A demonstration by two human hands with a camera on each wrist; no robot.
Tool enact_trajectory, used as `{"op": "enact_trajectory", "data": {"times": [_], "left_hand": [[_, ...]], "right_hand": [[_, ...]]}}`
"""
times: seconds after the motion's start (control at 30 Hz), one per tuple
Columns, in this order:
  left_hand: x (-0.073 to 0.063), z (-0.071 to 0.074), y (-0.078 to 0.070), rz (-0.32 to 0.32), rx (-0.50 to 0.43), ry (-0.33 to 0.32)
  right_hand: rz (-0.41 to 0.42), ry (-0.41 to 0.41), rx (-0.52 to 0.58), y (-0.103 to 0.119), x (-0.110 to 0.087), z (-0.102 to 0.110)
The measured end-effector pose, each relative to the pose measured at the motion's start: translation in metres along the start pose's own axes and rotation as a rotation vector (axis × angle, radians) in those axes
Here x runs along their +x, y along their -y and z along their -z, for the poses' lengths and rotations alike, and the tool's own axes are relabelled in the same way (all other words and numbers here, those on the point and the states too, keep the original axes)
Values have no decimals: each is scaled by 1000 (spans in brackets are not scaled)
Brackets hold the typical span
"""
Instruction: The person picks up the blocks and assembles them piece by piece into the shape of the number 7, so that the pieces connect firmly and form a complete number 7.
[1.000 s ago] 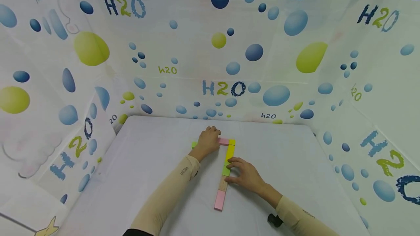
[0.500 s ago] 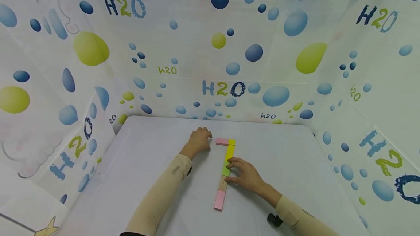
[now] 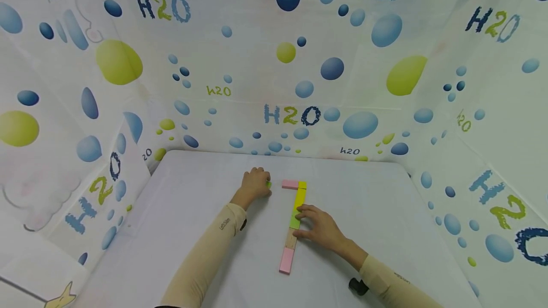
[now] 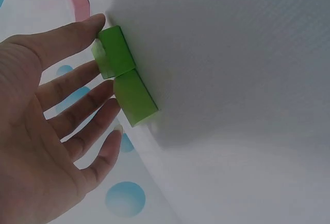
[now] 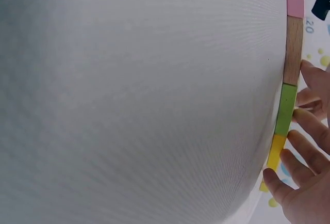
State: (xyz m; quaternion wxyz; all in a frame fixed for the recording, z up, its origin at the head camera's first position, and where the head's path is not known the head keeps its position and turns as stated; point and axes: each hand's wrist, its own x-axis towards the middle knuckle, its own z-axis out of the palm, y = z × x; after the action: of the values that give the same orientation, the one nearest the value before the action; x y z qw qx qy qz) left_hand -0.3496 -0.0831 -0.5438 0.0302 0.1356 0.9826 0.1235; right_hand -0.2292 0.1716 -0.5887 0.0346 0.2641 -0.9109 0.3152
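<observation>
Flat coloured blocks form an upside-down L on the table: a pink block across the far end, a small yellow block at the corner, then a longer yellow block, a green block, a bare wood block and another pink block nearest. My right hand rests its fingertips and thumb along the row's right side, beside the yellow, green and wood blocks. Left of the far pink block, my left hand holds two green blocks end to end, thumb at one end and fingers along their side.
A white cloth covers the table. Walls printed with bubbles and H2O lettering surround its back and sides. A small black object sits by my right sleeve.
My left hand has moved left, off the far pink block. Green first showed left of that hand, then was hidden; it now shows between thumb and fingers. The right hand stays put.
</observation>
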Motion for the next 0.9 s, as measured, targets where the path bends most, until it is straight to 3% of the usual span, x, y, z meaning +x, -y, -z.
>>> {"op": "enact_trajectory", "data": {"times": [0.33, 0.63, 0.9], "left_hand": [[4, -7, 3, 38, -8, 16], [5, -6, 3, 57, -22, -9], [8, -10, 6, 51, -1, -11]], "right_hand": [[-2, 6, 6, 1, 0, 2], [-6, 10, -3, 1, 0, 1], [-14, 5, -12, -1, -1, -1]]}}
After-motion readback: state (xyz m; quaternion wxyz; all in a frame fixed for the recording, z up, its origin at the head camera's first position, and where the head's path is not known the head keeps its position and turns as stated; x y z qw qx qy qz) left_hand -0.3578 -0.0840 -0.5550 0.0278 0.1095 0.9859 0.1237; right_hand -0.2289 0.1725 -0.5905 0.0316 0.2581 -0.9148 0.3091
